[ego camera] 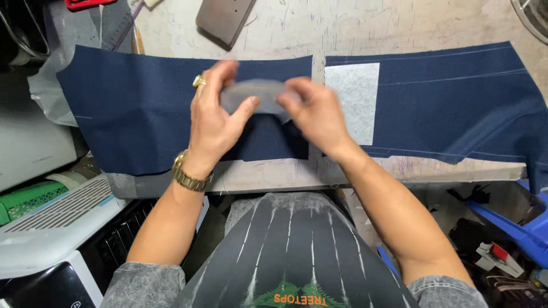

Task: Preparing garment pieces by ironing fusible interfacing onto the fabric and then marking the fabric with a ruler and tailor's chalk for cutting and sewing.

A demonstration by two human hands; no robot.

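Your left hand [214, 122] and right hand [317, 111] meet over the middle of the worktable [354, 25], and between them you hold a small pale grey piece of fabric [254, 94]. The left thumb and fingers pinch its left end; the right fingertips grip its right end, so both hands are closed on the same piece. The piece is blurred — its exact outline cannot be made out — and it sits above the inner edge of the left navy panel [137, 108], at the gap between the two panels.

A gold ring [199, 81] shows on a left finger, and a gold watch [188, 174] circles the left wrist.

The left navy panel lies flat on the table, its near edge at the table's front edge. The right navy panel [456, 108] lies just beside it, a narrow strip of bare table between them. A white rectangular patch [354, 100] lies on the right panel at its inner end, just right of your right hand. Thin pale lines run lengthwise across the right panel.

At the far edge of the table, above the left panel, a flat brown block [225, 20] lies tilted. To your left, below table level, stands a white machine casing [51, 219] with a green crate [25, 199] behind it. To your lower right a blue plastic piece [514, 222] sticks out among dark clutter — its kind cannot be told.
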